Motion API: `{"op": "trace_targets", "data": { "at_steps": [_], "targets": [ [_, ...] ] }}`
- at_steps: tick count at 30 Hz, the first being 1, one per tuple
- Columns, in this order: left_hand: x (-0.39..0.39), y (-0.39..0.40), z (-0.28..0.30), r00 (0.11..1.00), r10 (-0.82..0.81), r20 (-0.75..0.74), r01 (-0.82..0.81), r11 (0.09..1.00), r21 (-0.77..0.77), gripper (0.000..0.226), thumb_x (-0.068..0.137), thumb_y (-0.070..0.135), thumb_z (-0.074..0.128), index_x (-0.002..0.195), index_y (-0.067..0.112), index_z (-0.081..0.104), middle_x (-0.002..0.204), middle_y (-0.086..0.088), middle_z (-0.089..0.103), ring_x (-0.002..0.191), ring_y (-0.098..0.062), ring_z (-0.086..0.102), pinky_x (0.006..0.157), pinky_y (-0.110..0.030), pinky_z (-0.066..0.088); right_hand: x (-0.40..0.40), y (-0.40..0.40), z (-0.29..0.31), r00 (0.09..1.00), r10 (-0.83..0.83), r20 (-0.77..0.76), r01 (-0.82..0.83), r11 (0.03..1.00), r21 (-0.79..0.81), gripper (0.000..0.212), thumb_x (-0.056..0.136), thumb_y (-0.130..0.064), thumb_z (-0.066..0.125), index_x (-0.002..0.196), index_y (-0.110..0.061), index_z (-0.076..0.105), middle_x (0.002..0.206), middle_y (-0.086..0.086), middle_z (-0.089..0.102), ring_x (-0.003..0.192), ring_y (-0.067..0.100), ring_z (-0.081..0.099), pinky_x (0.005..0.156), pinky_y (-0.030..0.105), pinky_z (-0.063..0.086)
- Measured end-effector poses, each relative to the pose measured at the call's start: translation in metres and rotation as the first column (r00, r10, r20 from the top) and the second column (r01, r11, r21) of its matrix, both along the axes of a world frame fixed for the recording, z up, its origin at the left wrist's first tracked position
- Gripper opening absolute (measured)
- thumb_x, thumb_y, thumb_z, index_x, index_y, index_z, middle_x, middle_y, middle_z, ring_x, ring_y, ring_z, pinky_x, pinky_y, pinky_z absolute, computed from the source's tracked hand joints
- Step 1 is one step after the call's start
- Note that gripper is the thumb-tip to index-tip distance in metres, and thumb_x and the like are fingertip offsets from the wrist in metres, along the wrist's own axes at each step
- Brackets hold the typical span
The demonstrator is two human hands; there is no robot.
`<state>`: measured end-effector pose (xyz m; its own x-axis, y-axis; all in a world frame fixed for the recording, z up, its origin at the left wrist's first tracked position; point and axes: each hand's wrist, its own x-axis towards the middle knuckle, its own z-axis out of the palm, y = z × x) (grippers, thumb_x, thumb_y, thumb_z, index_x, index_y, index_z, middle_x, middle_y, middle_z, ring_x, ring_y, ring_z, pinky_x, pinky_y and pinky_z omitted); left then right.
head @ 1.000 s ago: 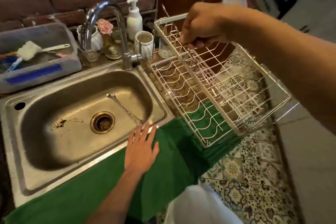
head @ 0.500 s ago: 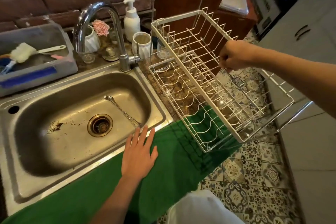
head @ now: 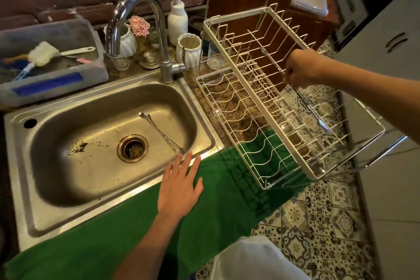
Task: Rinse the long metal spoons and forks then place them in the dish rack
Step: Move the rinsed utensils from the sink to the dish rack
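Lowered right hand (head: 300,73) grips fork (head: 314,112) — inside rack (head: 259,100).

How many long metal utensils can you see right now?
2. One long utensil lies in the sink beside the drain; the other is in the upper dish rack under the right hand. Others may be hidden.

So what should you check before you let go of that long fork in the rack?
1. Right hand grips the long fork: ok.
2. Fork lies inside the upper tier of the dish rack: ok.
3. Fork rests fully on the wires and won't slip through: cannot tell.
4. Left hand is flat on the green cloth, out of the way: ok.
5. All cutlery rinsed and racked: not ok, one long spoon lies in the sink.
6. Tap is off: ok, no water shows.
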<state>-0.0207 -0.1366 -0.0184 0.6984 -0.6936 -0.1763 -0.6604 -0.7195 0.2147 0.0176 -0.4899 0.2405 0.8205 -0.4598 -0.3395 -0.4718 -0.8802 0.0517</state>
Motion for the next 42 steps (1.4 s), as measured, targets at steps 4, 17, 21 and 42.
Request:
{"op": "trace_targets", "data": {
  "at_steps": [4,17,21,42],
  "targets": [
    [0.000,-0.001,0.002,1.000,0.002,0.000,-0.002,1.000,0.006,0.066,0.101,0.054,0.024,0.160,0.024,0.028,0.165,-0.008,0.035,0.154,-0.031,0.028,0.122,-0.053,0.029,0.000,-0.001,-0.001,1.000,-0.026,0.009,0.025,0.999,0.021,0.014,0.090,-0.013,0.069,0.084,-0.001,0.066,0.067,0.009,0.068,0.056,0.014,0.065,0.045,0.021,0.045],
    [0.000,0.001,-0.003,1.000,-0.015,-0.011,0.014,1.000,-0.024,0.064,0.102,0.053,0.032,0.158,0.024,0.030,0.164,-0.009,0.037,0.153,-0.032,0.029,0.122,-0.052,0.026,0.089,0.122,0.054,0.893,0.299,0.336,-0.368,0.915,0.163,0.003,0.091,-0.011,0.066,0.092,-0.008,0.064,0.067,0.000,0.060,0.043,-0.002,0.061,0.037,0.005,0.041],
    [0.003,0.002,-0.004,1.000,-0.022,-0.021,0.021,0.998,-0.052,0.063,0.101,0.052,0.029,0.158,0.024,0.031,0.164,-0.008,0.036,0.153,-0.033,0.025,0.122,-0.051,0.024,0.151,0.189,-0.015,0.892,0.425,0.155,-0.450,0.868,0.209,0.011,0.088,-0.004,0.065,0.099,-0.002,0.064,0.095,0.017,0.069,0.071,0.023,0.070,0.065,0.035,0.060],
    [-0.002,-0.001,-0.026,0.996,0.056,-0.069,-0.070,0.975,-0.209,0.069,0.099,0.048,0.041,0.162,0.027,0.020,0.170,-0.006,0.023,0.155,-0.032,0.019,0.125,-0.047,0.013,0.179,0.230,-0.344,1.000,-0.002,-0.001,0.002,0.905,0.425,0.008,0.090,-0.009,0.066,0.093,-0.003,0.069,0.095,0.015,0.068,0.087,0.028,0.067,0.077,0.038,0.059]
  ]
}}
